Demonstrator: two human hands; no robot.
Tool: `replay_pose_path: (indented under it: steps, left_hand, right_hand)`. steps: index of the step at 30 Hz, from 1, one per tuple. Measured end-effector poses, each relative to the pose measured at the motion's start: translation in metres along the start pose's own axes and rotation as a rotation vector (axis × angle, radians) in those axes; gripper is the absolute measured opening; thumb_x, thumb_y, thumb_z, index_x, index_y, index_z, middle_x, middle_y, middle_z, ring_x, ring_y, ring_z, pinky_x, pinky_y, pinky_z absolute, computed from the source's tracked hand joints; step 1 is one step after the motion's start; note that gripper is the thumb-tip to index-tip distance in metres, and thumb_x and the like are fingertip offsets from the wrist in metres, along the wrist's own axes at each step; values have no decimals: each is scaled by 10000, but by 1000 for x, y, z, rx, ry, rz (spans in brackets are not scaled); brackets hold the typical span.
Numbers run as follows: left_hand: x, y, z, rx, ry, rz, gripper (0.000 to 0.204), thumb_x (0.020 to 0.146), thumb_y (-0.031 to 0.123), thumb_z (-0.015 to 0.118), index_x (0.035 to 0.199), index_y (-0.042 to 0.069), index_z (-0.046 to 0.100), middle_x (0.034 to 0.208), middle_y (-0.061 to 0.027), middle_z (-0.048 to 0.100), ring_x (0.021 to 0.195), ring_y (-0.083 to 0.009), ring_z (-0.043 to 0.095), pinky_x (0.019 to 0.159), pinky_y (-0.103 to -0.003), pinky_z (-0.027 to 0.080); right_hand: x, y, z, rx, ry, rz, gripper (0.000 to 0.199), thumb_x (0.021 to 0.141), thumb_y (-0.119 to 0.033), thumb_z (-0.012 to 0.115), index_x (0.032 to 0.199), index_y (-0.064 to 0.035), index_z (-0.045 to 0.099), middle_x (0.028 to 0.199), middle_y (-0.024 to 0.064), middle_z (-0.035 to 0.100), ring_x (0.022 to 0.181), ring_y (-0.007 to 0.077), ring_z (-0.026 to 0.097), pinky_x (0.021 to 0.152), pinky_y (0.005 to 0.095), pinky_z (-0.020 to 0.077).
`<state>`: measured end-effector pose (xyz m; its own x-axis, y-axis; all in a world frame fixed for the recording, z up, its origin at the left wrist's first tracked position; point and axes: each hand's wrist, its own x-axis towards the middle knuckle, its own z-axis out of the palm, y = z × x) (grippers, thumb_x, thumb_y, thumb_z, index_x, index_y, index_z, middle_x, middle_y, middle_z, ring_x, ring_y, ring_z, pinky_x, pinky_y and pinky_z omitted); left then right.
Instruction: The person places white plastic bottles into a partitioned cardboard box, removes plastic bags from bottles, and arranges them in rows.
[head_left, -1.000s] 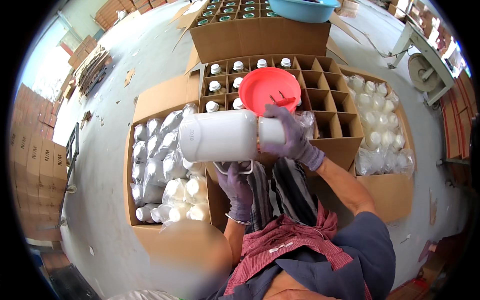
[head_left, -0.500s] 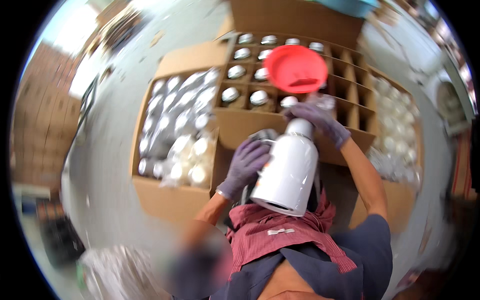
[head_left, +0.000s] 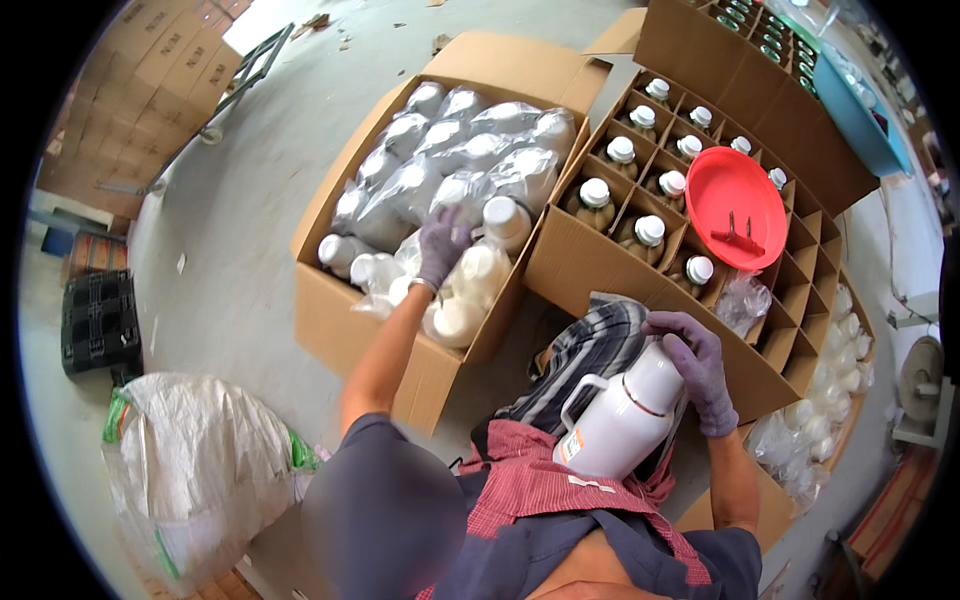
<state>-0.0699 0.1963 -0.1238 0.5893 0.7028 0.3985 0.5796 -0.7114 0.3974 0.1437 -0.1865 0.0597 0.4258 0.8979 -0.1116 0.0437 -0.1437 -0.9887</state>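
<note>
A white vacuum flask (head_left: 617,425) with a side handle and an orange-and-white label leans on my lap, its lid toward the divided carton. My right hand (head_left: 700,365), in a purple-grey glove, is curled around the flask's lid. Inside the left cardboard box (head_left: 395,335), my gloved left hand (head_left: 442,248) rests with fingers apart on plastic-wrapped flasks (head_left: 410,195). Next to its fingertips stands another white flask (head_left: 505,222); cream-white wrapped flasks (head_left: 458,318) lie just below the hand.
A divided carton (head_left: 640,295) holds several white-capped bottles (head_left: 594,192); a red plastic basin (head_left: 735,205) sits on top. Behind it is a blue basin (head_left: 855,110). A box of wrapped pieces (head_left: 815,430) stands right, a white woven sack (head_left: 200,450) lower left, stacked cartons (head_left: 150,80) far left.
My left hand has left the flask and moved left into the box of wrapped flasks. The flask now rests upright on my lap, my right hand still at its lid. The view has turned left.
</note>
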Motion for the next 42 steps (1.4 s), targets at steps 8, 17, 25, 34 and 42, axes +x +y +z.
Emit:
replay_pose_path:
  steps: [8,17,25,34,42]
  left_hand:
    - [68,-67,123,167,-373,-212,580,910,432,522,1345,54,460,1302,-181,533,1166,-322,538,986,-423,431]
    - [69,105,42,-305,96,229,427,1011,207,470,1411,59,436,1402,-171,475,1267,-334,488,1044,-440,405]
    - [60,233,-58,-175,-49,648,394,1010,115,395,1365,-47,449,1372,-215,492,1286,-359,459,1073,-458,361]
    - [26,373,-102,2,-279,1058,328,963,63,512,1264,-64,544,1277,-238,562,1226,-399,514,1026,-493,420]
    - [45,444,-61,-149,-421,1261,325,956,56,521,1255,-66,552,1279,-239,562,1205,-408,523,1004,-492,435]
  right_hand:
    - [-41,20,-39,166,449,58,277,949,-154,524,1152,7,623,1073,71,653,1031,142,593,918,281,464]
    - [-163,129,-75,183,1051,141,227,964,-143,548,1088,19,647,962,61,670,903,109,618,819,250,503]
    - [-230,197,-214,329,1435,-114,262,955,-148,570,1149,19,621,1057,67,650,950,124,584,869,267,476]
    - [-259,353,-419,-339,1745,997,972,724,-503,742,1435,-14,295,1457,226,377,1304,379,419,1056,504,353]
    - [-281,353,-420,-396,1686,812,252,828,-230,575,951,-47,698,889,242,685,838,341,687,726,406,544]
